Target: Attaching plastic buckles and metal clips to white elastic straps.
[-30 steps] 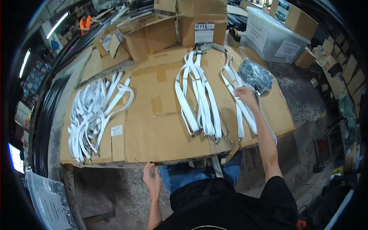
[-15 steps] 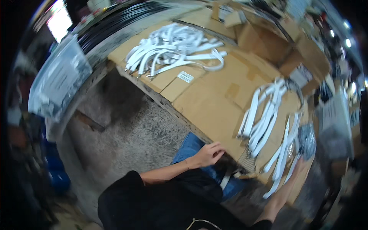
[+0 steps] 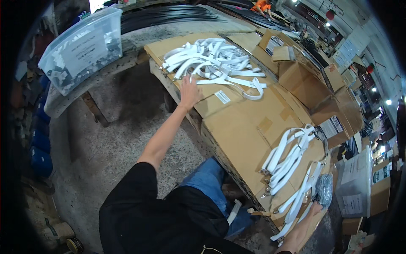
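A tangled pile of white straps (image 3: 215, 59) with metal clips lies at the far left of the cardboard-covered table (image 3: 237, 131). My left hand (image 3: 191, 92) is at its near edge, fingers bent in on the end of one strap. At the right, my right hand (image 3: 314, 209) rests low by a grey bundle in clear plastic (image 3: 324, 189). Its fingers look closed, but what they hold is hidden. A smaller group of white straps (image 3: 301, 192) lies beside this hand. Another bunch of white straps (image 3: 287, 158) lies farther in, also with metal ends.
A clear plastic bin (image 3: 86, 51) of small parts stands on a ledge at the left. Open cardboard boxes (image 3: 302, 84) sit along the table's far right side. Beyond the right end is a whitish plastic bin (image 3: 353, 186). Black strips (image 3: 169, 19) lie behind.
My left hand has gone from the table's near edge up to the large strap pile. My right hand stays beside the plastic-wrapped bundle. The view has turned, showing more of the room.
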`<state>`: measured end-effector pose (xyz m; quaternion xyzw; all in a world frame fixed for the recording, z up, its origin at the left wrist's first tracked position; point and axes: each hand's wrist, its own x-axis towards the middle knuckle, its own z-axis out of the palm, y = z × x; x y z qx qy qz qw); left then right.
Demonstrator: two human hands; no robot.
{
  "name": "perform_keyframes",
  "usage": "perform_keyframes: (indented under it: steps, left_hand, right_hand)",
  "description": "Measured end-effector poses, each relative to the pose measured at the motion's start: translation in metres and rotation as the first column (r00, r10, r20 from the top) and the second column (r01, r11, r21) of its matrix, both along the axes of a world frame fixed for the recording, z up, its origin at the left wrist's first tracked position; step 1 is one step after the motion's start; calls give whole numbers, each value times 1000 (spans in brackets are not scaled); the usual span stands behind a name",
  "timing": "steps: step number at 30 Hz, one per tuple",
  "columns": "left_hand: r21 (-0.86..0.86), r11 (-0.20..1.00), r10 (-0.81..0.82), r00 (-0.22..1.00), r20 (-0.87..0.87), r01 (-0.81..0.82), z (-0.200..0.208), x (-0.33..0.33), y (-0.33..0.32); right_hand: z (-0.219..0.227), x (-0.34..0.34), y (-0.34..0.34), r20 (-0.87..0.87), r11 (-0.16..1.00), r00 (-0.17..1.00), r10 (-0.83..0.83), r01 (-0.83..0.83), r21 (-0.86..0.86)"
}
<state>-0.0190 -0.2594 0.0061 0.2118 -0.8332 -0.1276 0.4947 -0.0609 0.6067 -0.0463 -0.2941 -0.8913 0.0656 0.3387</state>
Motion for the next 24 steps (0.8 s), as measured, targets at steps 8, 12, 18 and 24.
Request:
perform_keyframes:
  steps: [8,12,18,24]
  left_hand:
    - [125,990,0,902,432,-59,-39,-9,-62]
    - [163,987,-69,883,464,-9,-41,-5,-65]
    - [380,918,-275,872,406,113,-15,-4,-52]
    - [491,849,-287,950,121,194,-3,33,-7]
  right_hand:
    - [29,9,10,175,830,982,76,35,-556]
    - [45,37,8,97,725,968,230,-104,-681]
    - [29,99,3,-136,469,960,245,-240,-850]
    - [52,172,-71,-261,473,906,334,-401,-785]
